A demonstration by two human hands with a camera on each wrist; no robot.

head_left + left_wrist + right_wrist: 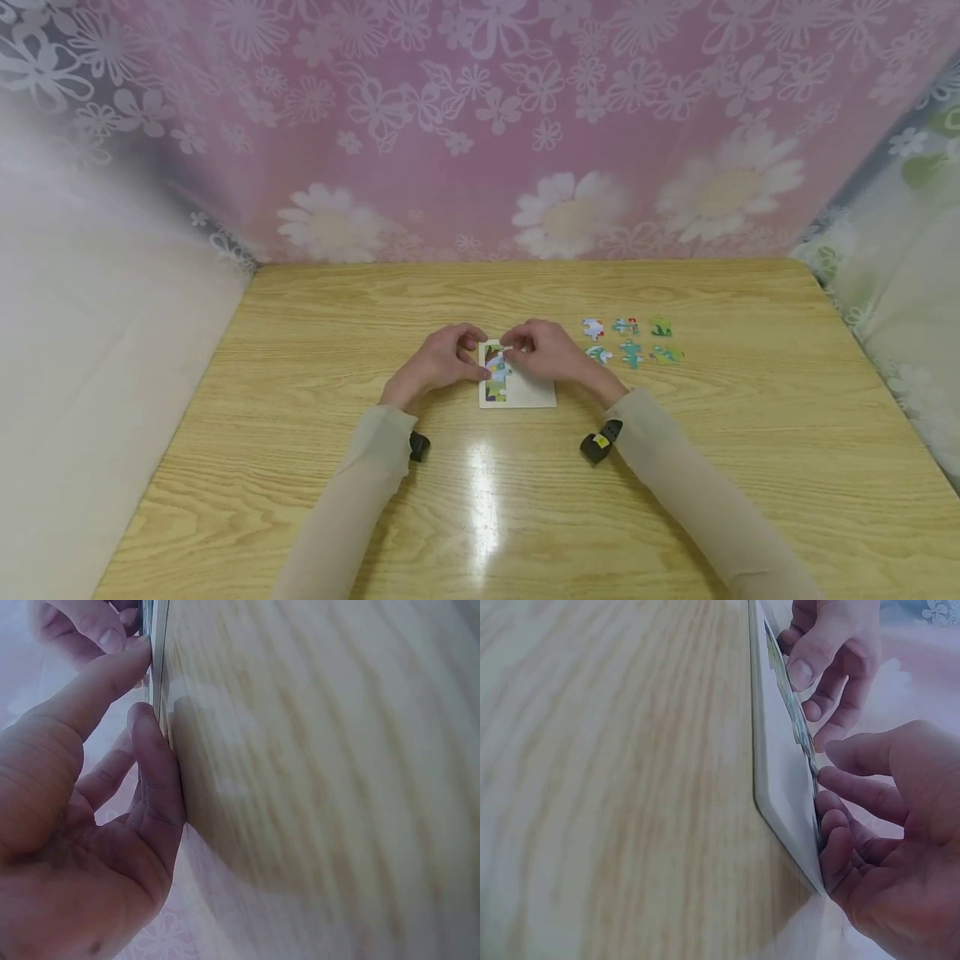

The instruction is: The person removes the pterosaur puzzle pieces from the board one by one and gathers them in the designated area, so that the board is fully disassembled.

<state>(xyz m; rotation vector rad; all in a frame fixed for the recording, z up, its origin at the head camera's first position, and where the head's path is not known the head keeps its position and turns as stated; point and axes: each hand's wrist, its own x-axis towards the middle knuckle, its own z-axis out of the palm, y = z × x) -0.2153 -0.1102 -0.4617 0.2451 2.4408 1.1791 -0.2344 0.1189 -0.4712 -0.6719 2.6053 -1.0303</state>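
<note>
A white puzzle board (pixel 534 395) lies on the table, with colourful jigsaw pieces (pixel 496 389) along its left side. My left hand (pixel 441 357) holds the board's left edge, the thumb lying over the pieces and the other fingers bent at the edge. From the right, my right hand (pixel 549 352) reaches across the board. Its thumb and index fingertip close on a jigsaw piece (pixel 494 354) near the top, partly hidden by the fingers. The right wrist view shows the remaining right fingers (pixel 836 851) curled against the board's far edge.
Several loose jigsaw pieces (pixel 631 353) lie in two rows right of the board, partly behind the right hand. The wooden table (pixel 315 475) meets a pink flowered curtain (pixel 450 183) at the back. Black wrist cameras (pixel 597 447) are strapped near both cuffs.
</note>
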